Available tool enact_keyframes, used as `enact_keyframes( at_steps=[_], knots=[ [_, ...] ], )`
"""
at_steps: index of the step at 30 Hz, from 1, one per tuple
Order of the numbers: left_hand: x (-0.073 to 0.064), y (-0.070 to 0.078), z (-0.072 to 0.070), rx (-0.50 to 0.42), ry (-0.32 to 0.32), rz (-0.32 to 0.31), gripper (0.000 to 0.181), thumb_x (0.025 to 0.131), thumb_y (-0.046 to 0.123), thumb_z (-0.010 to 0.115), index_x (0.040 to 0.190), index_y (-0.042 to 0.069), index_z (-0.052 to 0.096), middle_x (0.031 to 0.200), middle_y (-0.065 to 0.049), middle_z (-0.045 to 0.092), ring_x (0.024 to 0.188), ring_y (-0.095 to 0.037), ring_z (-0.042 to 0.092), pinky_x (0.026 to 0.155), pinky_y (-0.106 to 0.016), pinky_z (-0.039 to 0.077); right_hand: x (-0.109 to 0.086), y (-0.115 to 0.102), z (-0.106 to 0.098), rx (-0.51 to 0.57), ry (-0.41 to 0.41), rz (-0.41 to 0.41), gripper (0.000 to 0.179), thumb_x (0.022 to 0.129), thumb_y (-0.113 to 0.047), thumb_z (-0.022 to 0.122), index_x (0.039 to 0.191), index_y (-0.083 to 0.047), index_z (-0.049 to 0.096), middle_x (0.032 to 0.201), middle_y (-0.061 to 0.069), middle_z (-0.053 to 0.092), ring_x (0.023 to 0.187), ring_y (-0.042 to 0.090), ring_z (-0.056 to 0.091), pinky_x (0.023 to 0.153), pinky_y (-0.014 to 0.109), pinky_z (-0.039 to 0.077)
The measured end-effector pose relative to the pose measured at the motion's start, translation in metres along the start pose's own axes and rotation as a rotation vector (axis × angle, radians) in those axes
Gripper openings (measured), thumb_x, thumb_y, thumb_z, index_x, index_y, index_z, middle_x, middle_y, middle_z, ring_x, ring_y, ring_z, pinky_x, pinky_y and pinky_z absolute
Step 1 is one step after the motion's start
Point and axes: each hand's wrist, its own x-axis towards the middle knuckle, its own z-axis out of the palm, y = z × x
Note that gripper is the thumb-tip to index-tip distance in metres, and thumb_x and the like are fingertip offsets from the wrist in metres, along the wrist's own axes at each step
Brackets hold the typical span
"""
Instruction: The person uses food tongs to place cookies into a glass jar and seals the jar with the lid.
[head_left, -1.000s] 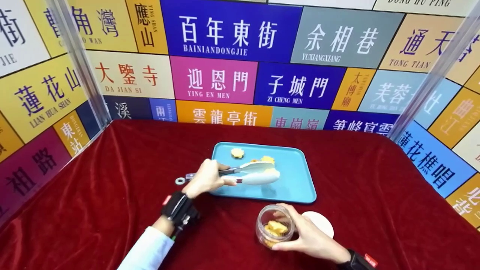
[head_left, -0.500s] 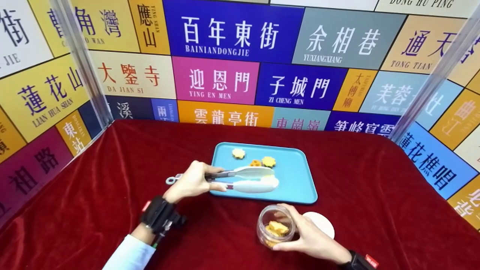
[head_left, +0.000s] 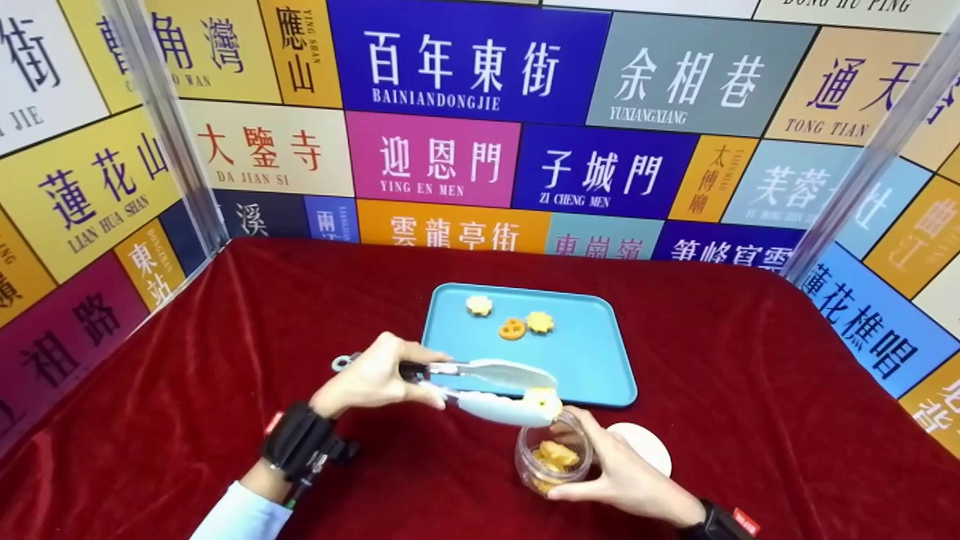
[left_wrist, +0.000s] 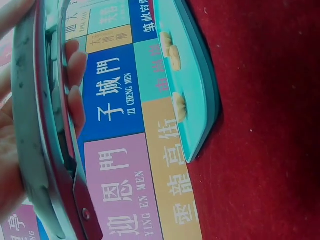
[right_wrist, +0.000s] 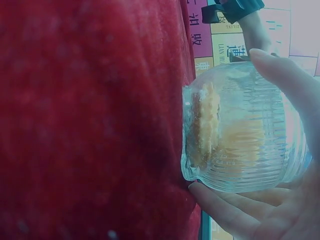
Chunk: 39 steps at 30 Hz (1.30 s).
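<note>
My left hand (head_left: 375, 379) grips a pair of tongs (head_left: 499, 386) with pale, scoop-like ends. Between those ends a yellow flower-shaped cookie (head_left: 541, 403) is pinched, just above the rim of a clear jar. My right hand (head_left: 626, 472) holds that jar (head_left: 529, 469) round its side, and several cookies (head_left: 556, 454) lie inside it. In the right wrist view the ribbed jar (right_wrist: 250, 165) stands on the red cloth, thumb and fingers on opposite sides. The left wrist view shows the tongs (left_wrist: 32, 125) close up; their tips are out of that frame.
Behind the hands lies a blue tray (head_left: 585, 367) with two flower-shaped cookies (head_left: 479, 305) and a pretzel-shaped piece (head_left: 512, 329). A white round lid (head_left: 643, 448) rests beside my right hand. Red cloth (head_left: 262, 337) covers the table, and sign-printed panels (head_left: 435, 161) stand around it.
The tongs came away from the tray toward me and over the jar's rim, carrying a cookie. The cookies left on the tray are now uncovered. My right hand and the jar stayed put.
</note>
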Motion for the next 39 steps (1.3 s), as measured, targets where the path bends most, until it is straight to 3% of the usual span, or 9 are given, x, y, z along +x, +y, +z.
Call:
enact_keyframes(
  at_steps=[11,20,30,35,39],
  knots=[
    [0.003,0.009,0.004,-0.012,-0.061,0.052,0.048,0.064,0.031,0.079,0.101,0.004,0.068,0.091,-0.008,0.068,0.081,-0.018,0.064,0.071,-0.023,0.048,-0.001,-0.002,0.001,-0.058,0.036,0.022,0.076,0.069,-0.038,0.073,0.129,-0.015,0.034,0.118,-0.005,0.051,0.102,0.008,0.051,0.085,0.024,0.041],
    [0.005,0.012,0.008,0.063,-0.077,0.03,0.051,0.063,0.035,0.079,0.103,0.006,0.067,0.093,-0.004,0.068,0.085,-0.01,0.063,0.075,-0.022,0.048,0.001,-0.001,0.002,-0.028,0.024,0.008,0.078,0.068,-0.037,0.074,0.131,-0.019,0.032,0.117,-0.005,0.053,0.101,0.009,0.052,0.084,0.026,0.042],
    [0.005,0.011,0.007,0.067,-0.088,0.001,0.055,0.061,0.038,0.079,0.105,0.006,0.066,0.096,-0.003,0.067,0.084,-0.011,0.062,0.07,-0.023,0.047,0.0,0.0,0.001,-0.008,0.003,-0.029,0.07,0.072,-0.034,0.072,0.126,-0.01,0.035,0.115,0.001,0.055,0.1,0.011,0.055,0.083,0.025,0.043],
    [0.006,0.006,0.008,0.061,-0.066,-0.006,0.054,0.062,0.037,0.079,0.104,0.006,0.067,0.095,-0.003,0.067,0.08,-0.011,0.061,0.067,-0.022,0.046,0.001,-0.001,0.001,-0.003,0.005,-0.024,0.07,0.072,-0.033,0.072,0.128,-0.013,0.034,0.12,0.0,0.052,0.103,0.012,0.054,0.085,0.024,0.041],
    [0.009,-0.002,0.008,0.106,0.013,-0.05,0.052,0.061,0.037,0.079,0.103,0.007,0.068,0.092,-0.002,0.068,0.069,-0.015,0.057,0.059,-0.02,0.041,0.0,-0.001,0.002,-0.019,0.02,-0.033,0.071,0.071,-0.033,0.073,0.127,-0.01,0.034,0.119,0.003,0.053,0.103,0.016,0.055,0.085,0.024,0.041]
  ],
)
